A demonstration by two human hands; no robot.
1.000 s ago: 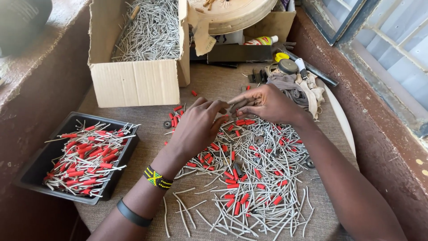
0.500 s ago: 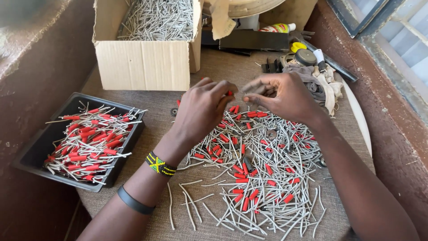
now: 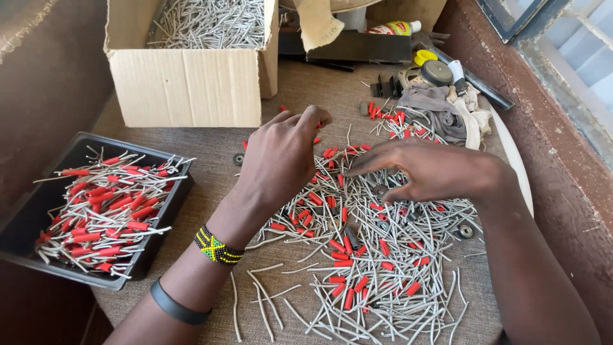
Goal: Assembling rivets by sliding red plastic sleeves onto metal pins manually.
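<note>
Now, looking down from the head camera, both hands are over a big loose heap of thin grey wire bits (image 3: 408, 281) and small red tubes (image 3: 343, 262) on the worktop (image 3: 211, 144). The heap is spread out flat, most likely so each little bit is easy to see and pick

The left hand (image 3: 281, 160) is curled, with its finger ends drawn close together at the far edge of the heap. It looks like it is pinching something small, but I cannot tell what, because the fingers hide it. On that wrist sit a bright beaded band (image 3: 218, 246) and a plain dark band (image 3: 175, 306)

The right hand (image 3: 428, 169) lies low and flat over the heap, fingers long and a bit apart, its tips touching the wires. It holds nothing that I can see

To the left is a black tray (image 3: 32, 211) full of red tubes with grey wire ends poking out both sides. These look like done ones, kept apart from the loose heap

At the back stands a brown cardboard box (image 3: 191, 86), open on top and packed with bare grey wires, close enough to reach. The wires look stiff and dull. The tubes look smooth and soft like plastic

Near the window side lie a crumpled grey cloth (image 3: 440, 108), a small bottle with a yellow label (image 3: 393, 27) and a round dark lid (image 3: 437, 72). The worktop has a rough woven brown cover
</note>
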